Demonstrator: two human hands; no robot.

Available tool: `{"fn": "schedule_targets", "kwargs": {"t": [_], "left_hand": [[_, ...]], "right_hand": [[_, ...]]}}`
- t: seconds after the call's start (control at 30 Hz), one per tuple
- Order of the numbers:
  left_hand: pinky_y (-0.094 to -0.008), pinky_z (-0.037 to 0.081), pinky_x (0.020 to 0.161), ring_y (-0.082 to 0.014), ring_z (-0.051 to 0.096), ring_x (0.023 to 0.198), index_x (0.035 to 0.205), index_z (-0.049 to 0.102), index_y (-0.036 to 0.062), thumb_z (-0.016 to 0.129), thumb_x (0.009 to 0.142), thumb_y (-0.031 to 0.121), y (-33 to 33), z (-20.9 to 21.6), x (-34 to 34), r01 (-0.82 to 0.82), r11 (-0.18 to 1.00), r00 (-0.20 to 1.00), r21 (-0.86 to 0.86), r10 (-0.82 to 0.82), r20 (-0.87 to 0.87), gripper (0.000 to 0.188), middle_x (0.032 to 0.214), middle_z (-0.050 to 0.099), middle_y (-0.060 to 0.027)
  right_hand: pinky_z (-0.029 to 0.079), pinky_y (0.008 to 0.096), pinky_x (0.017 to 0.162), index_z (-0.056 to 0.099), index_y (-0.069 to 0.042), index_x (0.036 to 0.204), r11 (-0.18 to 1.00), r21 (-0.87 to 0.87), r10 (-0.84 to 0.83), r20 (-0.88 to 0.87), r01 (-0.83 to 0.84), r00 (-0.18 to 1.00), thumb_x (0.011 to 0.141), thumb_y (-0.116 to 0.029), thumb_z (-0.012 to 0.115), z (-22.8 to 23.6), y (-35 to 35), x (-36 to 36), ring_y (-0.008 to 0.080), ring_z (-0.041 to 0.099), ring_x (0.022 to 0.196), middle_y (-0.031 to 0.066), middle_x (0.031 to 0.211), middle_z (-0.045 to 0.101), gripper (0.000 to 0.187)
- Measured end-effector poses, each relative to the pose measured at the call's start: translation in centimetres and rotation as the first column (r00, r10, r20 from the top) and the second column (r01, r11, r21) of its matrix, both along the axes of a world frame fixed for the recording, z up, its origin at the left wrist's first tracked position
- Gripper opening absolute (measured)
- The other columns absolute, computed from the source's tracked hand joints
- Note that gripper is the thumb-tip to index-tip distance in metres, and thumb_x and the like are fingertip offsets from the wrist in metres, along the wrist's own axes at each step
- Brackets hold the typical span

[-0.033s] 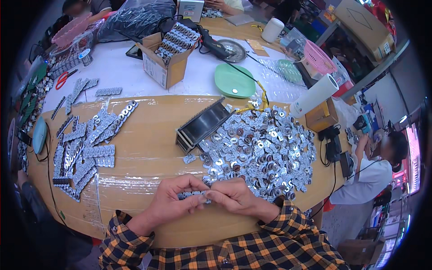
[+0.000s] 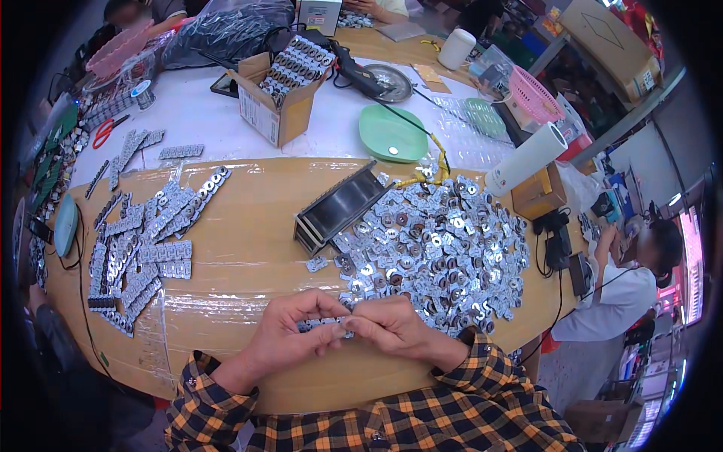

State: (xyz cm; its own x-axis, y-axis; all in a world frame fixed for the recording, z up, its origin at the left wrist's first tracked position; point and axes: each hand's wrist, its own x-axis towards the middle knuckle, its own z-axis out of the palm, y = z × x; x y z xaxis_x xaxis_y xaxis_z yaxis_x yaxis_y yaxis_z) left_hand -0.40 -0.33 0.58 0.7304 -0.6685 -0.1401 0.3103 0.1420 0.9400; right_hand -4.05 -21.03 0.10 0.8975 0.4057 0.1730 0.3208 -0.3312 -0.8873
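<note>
Near the front edge of the table, my left hand is closed around a short strip of small grey parts. My right hand pinches at the strip's right end, its fingertips meeting those of my left hand. Whatever lies between the fingertips is mostly covered. Just beyond my right hand spreads a large heap of loose grey-and-silver parts with round discs. A black open tray-like holder leans at the heap's left side. Joined strips of similar parts are piled on the left.
Farther back stand a cardboard box filled with strips, a green dish and a hot-tool-like black handle with a cable. Red scissors lie far left. A white roll stands right. Other people sit around the table.
</note>
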Motion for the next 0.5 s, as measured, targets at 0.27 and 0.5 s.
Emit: {"fn": "schedule_targets", "kwargs": {"t": [0.27,0.5], "left_hand": [[-0.0152,0.034,0.041,-0.0022,0.052,0.052,0.091,0.058,0.0051,0.063,0.092,0.016,0.2,1.7,0.3,0.050,0.998,0.969,0.027,-0.042,-0.243,0.012,0.069,0.059,0.0012],[-0.0166,0.037,0.048,-0.0028,0.051,0.056,0.094,0.057,0.0040,0.057,0.094,0.011,-0.9,-0.1,-0.3,-0.119,0.992,0.993,-0.035,0.118,-0.029,0.007,0.071,0.058,0.0011]], "right_hand": [[0.031,0.0235,0.036,0.055,-0.002,0.066,0.755,0.524,0.127,-0.706,0.394,0.697,0.097,-0.019,0.054,1.3,0.7,-0.5,0.0080,0.042,0.037,0.0007,0.053,0.050,0.035],[0.027,0.0214,0.032,0.050,-0.005,0.069,0.647,0.590,0.048,-0.665,0.484,0.746,0.100,-0.023,0.047,0.9,0.8,0.0,0.0048,0.030,0.036,-0.0014,0.049,0.039,0.035]]}}
